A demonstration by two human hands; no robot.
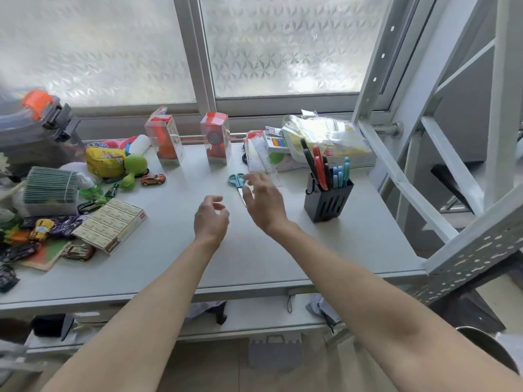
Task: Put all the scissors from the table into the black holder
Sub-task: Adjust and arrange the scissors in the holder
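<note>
One pair of teal-handled scissors (236, 181) lies on the grey table (254, 264), handles away from me, its blades partly hidden by my right hand (264, 202). That hand hovers just over the blades, fingers spread, holding nothing. My left hand (210, 217) floats to the left of the scissors with loosely curled fingers, also empty. The black holder (328, 202) stands to the right. Several scissors with red, black and blue handles stick out of it.
Two clear red boxes (215, 137) stand at the back by the window. Toys, a toy car (152, 179), a flat carton (111, 226) and a card stack crowd the left side. Packets (319, 134) lie behind the holder. A metal rack (467, 236) rises at right.
</note>
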